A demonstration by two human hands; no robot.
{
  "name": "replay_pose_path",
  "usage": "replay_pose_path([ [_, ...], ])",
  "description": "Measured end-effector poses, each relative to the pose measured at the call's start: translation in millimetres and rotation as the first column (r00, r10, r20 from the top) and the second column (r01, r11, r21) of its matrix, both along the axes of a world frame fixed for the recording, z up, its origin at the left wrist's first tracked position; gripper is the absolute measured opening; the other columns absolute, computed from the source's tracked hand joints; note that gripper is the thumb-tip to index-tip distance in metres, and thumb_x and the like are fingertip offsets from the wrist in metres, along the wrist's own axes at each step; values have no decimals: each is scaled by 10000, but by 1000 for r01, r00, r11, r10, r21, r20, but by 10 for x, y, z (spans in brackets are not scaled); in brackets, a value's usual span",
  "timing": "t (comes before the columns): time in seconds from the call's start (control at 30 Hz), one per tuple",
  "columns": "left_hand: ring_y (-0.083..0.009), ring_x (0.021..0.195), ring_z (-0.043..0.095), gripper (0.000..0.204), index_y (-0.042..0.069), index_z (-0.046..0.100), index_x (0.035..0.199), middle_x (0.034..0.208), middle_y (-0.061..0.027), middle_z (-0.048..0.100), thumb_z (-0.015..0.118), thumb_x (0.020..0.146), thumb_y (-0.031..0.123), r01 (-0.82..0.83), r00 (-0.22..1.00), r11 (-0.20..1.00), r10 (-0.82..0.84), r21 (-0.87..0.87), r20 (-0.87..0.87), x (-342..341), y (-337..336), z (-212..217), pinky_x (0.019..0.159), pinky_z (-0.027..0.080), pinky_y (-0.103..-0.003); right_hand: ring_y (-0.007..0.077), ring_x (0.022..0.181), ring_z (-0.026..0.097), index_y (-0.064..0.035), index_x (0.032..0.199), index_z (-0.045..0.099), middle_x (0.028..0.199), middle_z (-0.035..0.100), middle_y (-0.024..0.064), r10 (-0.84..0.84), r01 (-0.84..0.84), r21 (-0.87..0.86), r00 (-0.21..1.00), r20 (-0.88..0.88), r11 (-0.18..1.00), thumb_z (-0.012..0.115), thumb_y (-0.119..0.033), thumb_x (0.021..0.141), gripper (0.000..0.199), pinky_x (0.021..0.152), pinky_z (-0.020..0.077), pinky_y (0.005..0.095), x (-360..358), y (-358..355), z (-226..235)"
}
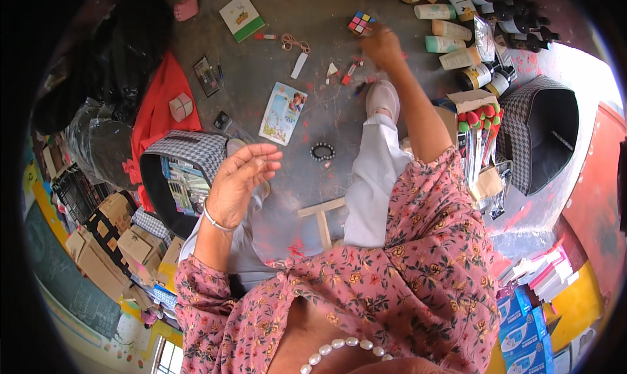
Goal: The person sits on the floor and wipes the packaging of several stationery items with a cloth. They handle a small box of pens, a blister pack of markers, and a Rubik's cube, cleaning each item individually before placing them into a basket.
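At the far side of the floor, my right hand (381, 46) reaches out and has its fingers closed at the near right edge of a colourful puzzle cube (360, 23). Part of the cube is hidden by the fingertips. My left hand (243, 178) hangs in the air with its fingers stretched and holds nothing. Beyond it lies a light blue illustrated booklet (283, 113). A dark beaded bracelet (322, 151) rests on the floor between my feet. A red marker-like stick (349, 72) and a white stick with a pink cord (299, 66) lie nearer the cube.
Tubes and bottles (445, 45) crowd the far right. A checked fabric bin (532, 136) lies at the right beside a carton (471, 101) of red-and-green-tipped items. Another checked bin (189, 155) sits left, near red cloth (160, 100). A green-and-white book (241, 16) lies far left.
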State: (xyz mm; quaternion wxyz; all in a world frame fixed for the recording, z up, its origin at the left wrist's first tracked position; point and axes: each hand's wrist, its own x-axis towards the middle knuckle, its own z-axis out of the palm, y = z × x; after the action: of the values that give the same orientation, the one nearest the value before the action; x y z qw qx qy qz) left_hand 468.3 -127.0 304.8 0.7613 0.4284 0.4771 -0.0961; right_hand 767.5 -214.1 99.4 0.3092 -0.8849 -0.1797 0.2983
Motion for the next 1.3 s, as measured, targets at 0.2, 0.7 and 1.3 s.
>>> replay_pose_path([
  [0.2, -139, 881, 549, 269, -13, 505, 1061, 1008, -99, 573, 494, 831, 125, -4, 1000, 1000, 4, -23, 0, 18, -30, 35, 803, 427, -263, 283, 917, 586, -77, 1157, 423, 1006, 573, 144, 254, -141, -436, 944, 213, 889, 648, -402, 664, 632, 778, 464, 359, 207, 187, 15],
  [0.7, -169, 917, 541, 323, -23, 469, 1120, 1067, -122, 544, 511, 830, 115, -92, 994, 993, 96, -70, 51, -23, -58, -21, 812, 424, -274, 272, 808, 610, -58, 861, 627, 871, 600, 150, 245, -216, -119, 893, 376, 969, 618, -385, 662, 384, 665, 494, 372, 63, 190, 28],
  [1.3, -182, 1115, 444, 640, -7, 301, 1253, 1195, -74, 443, 660, 752, 169, -113, 954, 934, 7, 340, 299, 176, 178, -69, 986, 323, -352, 277, 677, 601, 56, 839, 618, 751, 620, 200, 671, -387, 686, 714, -200, 616, 673, -435, 553, 571, 629, 456, 367, -1144, 303, 1420],
])
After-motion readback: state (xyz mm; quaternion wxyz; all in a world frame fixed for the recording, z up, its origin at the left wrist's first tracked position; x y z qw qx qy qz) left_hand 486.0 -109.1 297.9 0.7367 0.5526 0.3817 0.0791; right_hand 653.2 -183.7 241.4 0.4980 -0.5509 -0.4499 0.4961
